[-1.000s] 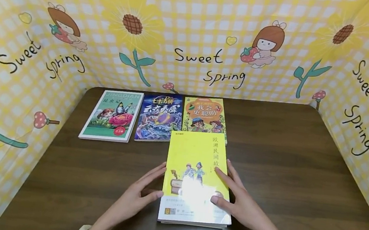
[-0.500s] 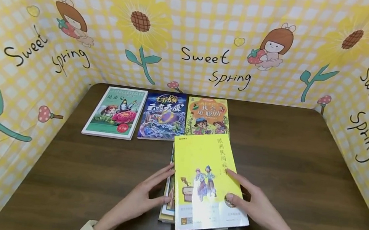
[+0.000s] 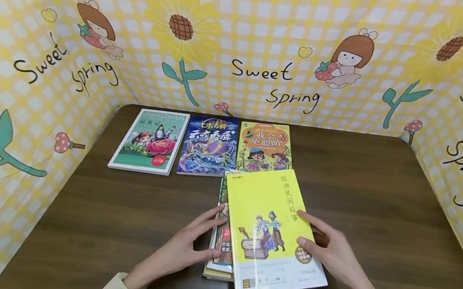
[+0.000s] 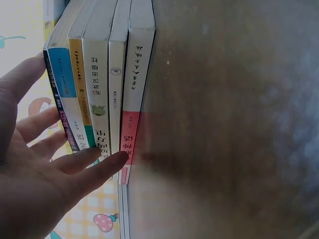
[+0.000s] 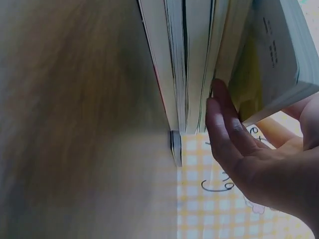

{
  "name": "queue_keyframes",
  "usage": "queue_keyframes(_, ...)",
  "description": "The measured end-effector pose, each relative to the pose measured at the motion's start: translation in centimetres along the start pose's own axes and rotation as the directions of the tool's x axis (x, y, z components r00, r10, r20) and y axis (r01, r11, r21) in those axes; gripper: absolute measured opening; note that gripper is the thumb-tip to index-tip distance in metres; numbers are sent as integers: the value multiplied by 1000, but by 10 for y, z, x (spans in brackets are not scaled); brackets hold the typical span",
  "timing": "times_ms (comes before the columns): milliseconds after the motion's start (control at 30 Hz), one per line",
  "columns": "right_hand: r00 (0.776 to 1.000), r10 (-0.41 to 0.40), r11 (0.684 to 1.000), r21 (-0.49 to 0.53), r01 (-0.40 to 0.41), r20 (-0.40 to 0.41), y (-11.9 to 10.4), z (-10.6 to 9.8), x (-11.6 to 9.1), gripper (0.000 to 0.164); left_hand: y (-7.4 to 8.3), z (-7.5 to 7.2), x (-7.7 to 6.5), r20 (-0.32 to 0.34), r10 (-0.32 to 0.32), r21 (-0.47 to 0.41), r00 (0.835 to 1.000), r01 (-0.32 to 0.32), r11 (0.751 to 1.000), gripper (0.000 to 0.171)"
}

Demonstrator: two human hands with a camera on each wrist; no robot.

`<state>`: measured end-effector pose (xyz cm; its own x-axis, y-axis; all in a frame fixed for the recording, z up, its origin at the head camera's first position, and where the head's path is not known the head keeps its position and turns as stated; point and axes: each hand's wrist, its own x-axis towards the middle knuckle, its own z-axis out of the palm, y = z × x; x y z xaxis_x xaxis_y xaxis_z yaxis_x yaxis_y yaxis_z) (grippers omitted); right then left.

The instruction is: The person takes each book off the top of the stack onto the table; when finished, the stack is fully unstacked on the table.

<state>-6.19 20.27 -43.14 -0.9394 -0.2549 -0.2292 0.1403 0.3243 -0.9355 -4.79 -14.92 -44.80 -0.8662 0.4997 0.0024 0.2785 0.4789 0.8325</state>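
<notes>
A yellow book (image 3: pixel 267 207) with two cartoon figures on its cover lies tilted over a stack of books (image 3: pixel 225 247), skewed to the right. My right hand (image 3: pixel 337 256) pinches its right edge, thumb on the cover and fingers underneath. The right wrist view shows the yellow book's underside (image 5: pixel 271 55) raised at an angle from the page edges of the stack. My left hand (image 3: pixel 184 249) touches the stack's left side. In the left wrist view its outstretched fingers rest along several spines (image 4: pixel 99 74). The top book's picture cover shows only as a strip at left.
Behind the stack, three books lie in a row: a green one (image 3: pixel 149 141), a purple-blue one (image 3: pixel 209 146) and an orange-yellow one (image 3: pixel 265 146), partly overlapped by the yellow book. A yellow checked cloth (image 3: pixel 253 36) walls the brown table (image 3: pixel 366 180) at back and sides.
The yellow book, at first square on the stack, has turned and slid right with my right hand, baring the books beneath at left. My left hand has stayed beside the stack.
</notes>
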Motion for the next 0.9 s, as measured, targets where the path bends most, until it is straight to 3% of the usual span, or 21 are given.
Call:
queue_keyframes(167,998,58,995,78,-58,5,4,-12,-8,64,-2,0,0,4,9,-5,1000,-9,1000,59)
queue_keyframes(467,998,55,995,78,-57,26,5,-37,-21,57,-4,-1,0,-4,31,-12,1000,-31,999,53)
queue_keyframes(800,997,15,1000,-21,-17,-80,-1,-60,-23,56,-6,-2,3,0,14,-43,1000,-14,999,52)
queue_keyframes(900,995,26,1000,7,-25,-94,-2,-66,-25,56,-6,-1,3,1,2,-53,1000,-1,999,51)
